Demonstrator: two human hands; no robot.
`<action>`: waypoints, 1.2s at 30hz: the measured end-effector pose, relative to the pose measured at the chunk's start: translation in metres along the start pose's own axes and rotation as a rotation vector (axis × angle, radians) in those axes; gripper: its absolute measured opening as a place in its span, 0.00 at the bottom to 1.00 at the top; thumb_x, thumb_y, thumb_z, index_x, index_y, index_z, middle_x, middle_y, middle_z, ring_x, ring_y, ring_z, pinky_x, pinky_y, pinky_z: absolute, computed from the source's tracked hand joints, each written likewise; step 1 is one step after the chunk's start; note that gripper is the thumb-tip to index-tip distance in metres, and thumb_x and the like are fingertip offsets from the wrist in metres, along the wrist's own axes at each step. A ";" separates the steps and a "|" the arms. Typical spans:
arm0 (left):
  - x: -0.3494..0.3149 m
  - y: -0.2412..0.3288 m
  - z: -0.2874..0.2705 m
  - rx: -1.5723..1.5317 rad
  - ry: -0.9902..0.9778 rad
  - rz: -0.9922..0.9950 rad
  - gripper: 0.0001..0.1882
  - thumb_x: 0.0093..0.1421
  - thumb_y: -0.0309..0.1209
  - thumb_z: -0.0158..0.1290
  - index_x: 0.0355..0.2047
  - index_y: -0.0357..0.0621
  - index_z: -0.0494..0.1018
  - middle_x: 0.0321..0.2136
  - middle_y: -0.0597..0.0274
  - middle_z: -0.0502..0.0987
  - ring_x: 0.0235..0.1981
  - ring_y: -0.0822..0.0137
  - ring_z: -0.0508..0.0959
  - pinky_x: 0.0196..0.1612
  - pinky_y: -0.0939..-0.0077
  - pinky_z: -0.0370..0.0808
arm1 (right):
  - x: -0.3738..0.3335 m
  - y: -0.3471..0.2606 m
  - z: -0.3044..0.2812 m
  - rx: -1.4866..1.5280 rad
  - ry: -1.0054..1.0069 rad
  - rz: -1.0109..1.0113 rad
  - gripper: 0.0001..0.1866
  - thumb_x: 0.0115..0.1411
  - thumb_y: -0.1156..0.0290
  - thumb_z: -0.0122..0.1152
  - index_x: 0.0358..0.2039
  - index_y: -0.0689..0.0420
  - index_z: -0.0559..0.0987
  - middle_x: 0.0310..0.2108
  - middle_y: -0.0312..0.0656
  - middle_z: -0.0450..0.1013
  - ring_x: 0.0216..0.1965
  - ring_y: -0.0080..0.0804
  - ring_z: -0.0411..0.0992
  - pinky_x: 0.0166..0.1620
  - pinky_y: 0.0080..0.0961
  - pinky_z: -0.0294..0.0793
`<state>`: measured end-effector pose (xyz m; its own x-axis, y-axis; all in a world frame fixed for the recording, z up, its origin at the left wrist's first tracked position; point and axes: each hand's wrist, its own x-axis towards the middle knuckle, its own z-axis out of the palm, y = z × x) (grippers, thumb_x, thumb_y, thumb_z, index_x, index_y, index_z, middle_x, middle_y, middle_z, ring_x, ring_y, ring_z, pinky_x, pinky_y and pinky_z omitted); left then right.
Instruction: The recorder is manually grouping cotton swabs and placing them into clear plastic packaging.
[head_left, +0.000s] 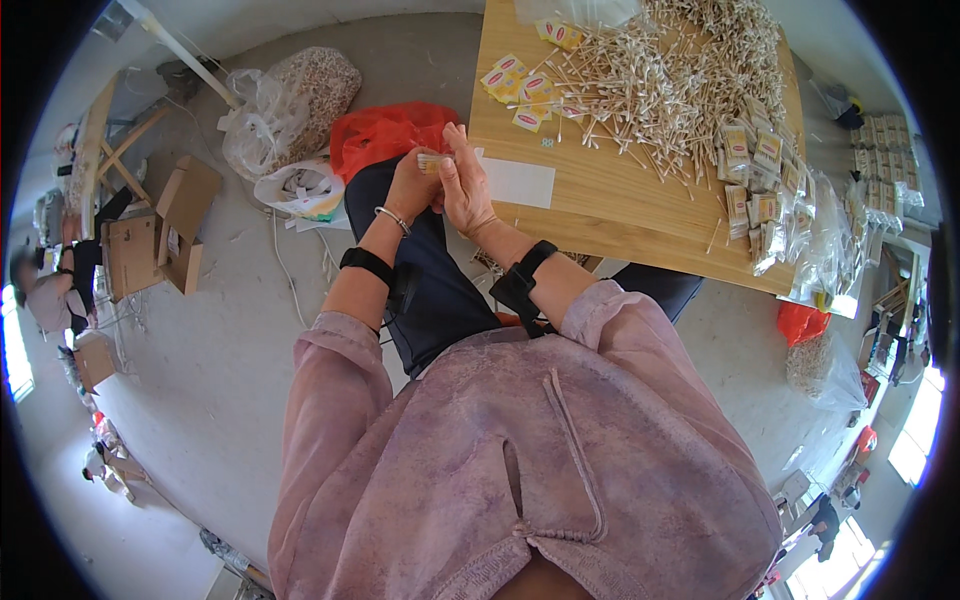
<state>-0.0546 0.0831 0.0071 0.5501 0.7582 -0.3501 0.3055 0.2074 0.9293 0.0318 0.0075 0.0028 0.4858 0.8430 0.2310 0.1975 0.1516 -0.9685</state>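
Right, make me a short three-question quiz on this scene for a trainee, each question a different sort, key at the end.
1. Multiple choice: What colour is the plastic bag nearest the left hand? A) green B) red C) blue
2. True or false: The yellow cards lie at the left side of the pile of cotton swabs on the wooden table.
3. Short answer: Which wrist wears the bracelet, and are the two hands together or apart?

Key:
1. B, red.
2. True.
3. The left wrist; together, with the right hand against the left and a small yellow-and-white item between them.
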 end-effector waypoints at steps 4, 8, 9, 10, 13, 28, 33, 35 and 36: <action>-0.003 0.005 -0.003 0.143 0.053 0.106 0.15 0.55 0.34 0.56 0.32 0.35 0.66 0.17 0.58 0.74 0.11 0.71 0.73 0.11 0.79 0.68 | 0.000 -0.002 0.003 0.041 0.004 -0.005 0.32 0.66 0.53 0.38 0.58 0.68 0.58 0.62 0.60 0.52 0.66 0.55 0.44 0.65 0.38 0.45; -0.010 0.034 -0.009 0.236 0.113 -0.026 0.13 0.57 0.37 0.56 0.30 0.38 0.71 0.22 0.60 0.76 0.21 0.73 0.75 0.24 0.77 0.71 | 0.002 -0.013 0.009 0.067 0.030 -0.001 0.33 0.65 0.52 0.39 0.59 0.68 0.56 0.63 0.60 0.50 0.67 0.55 0.42 0.65 0.38 0.45; -0.012 0.042 -0.009 0.281 0.127 -0.012 0.14 0.58 0.39 0.55 0.30 0.38 0.71 0.21 0.59 0.76 0.22 0.72 0.75 0.24 0.77 0.70 | 0.004 -0.014 0.011 0.087 0.050 -0.009 0.33 0.65 0.52 0.39 0.60 0.68 0.56 0.63 0.60 0.49 0.67 0.55 0.41 0.65 0.39 0.45; -0.013 0.048 -0.011 0.329 0.145 0.004 0.16 0.58 0.41 0.54 0.29 0.38 0.72 0.21 0.58 0.76 0.22 0.72 0.75 0.24 0.76 0.70 | 0.005 -0.015 0.013 0.092 0.050 -0.014 0.33 0.65 0.52 0.39 0.60 0.68 0.56 0.63 0.60 0.49 0.67 0.55 0.41 0.65 0.39 0.45; -0.015 0.057 -0.016 0.418 0.244 0.143 0.16 0.59 0.40 0.52 0.29 0.36 0.70 0.14 0.60 0.73 0.10 0.72 0.72 0.10 0.79 0.67 | 0.012 -0.024 0.020 0.137 0.057 -0.067 0.34 0.65 0.52 0.39 0.60 0.68 0.55 0.64 0.59 0.48 0.67 0.54 0.39 0.65 0.39 0.44; -0.011 0.071 0.068 -0.289 0.266 0.341 0.10 0.57 0.31 0.58 0.27 0.38 0.69 0.16 0.66 0.73 0.11 0.77 0.69 0.11 0.84 0.65 | 0.029 -0.068 -0.073 0.083 0.016 -0.307 0.32 0.66 0.54 0.40 0.60 0.68 0.56 0.63 0.58 0.51 0.67 0.50 0.43 0.65 0.37 0.43; -0.017 0.095 0.094 -0.402 0.163 0.196 0.13 0.60 0.36 0.54 0.26 0.40 0.69 0.15 0.68 0.70 0.10 0.78 0.68 0.10 0.85 0.65 | 0.024 -0.077 -0.111 0.335 0.305 -0.152 0.23 0.67 0.66 0.42 0.58 0.66 0.61 0.56 0.49 0.62 0.59 0.36 0.58 0.60 0.29 0.55; -0.017 0.098 0.097 -0.427 0.136 0.193 0.13 0.60 0.37 0.54 0.26 0.41 0.69 0.15 0.69 0.70 0.11 0.78 0.69 0.10 0.85 0.64 | 0.021 -0.072 -0.132 0.353 0.378 0.089 0.16 0.65 0.71 0.47 0.51 0.66 0.69 0.43 0.41 0.71 0.43 0.25 0.70 0.47 0.21 0.68; -0.017 0.099 0.098 -0.453 0.116 0.185 0.14 0.61 0.39 0.53 0.25 0.42 0.69 0.15 0.69 0.70 0.11 0.78 0.69 0.09 0.86 0.64 | 0.018 -0.069 -0.138 0.351 0.384 0.085 0.16 0.65 0.71 0.47 0.51 0.66 0.69 0.43 0.41 0.71 0.43 0.25 0.70 0.47 0.21 0.68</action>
<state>0.0419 0.0301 0.0938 0.4650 0.8663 -0.1827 -0.1717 0.2907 0.9413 0.1450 -0.0590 0.0862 0.7776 0.6201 0.1037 -0.1216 0.3102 -0.9428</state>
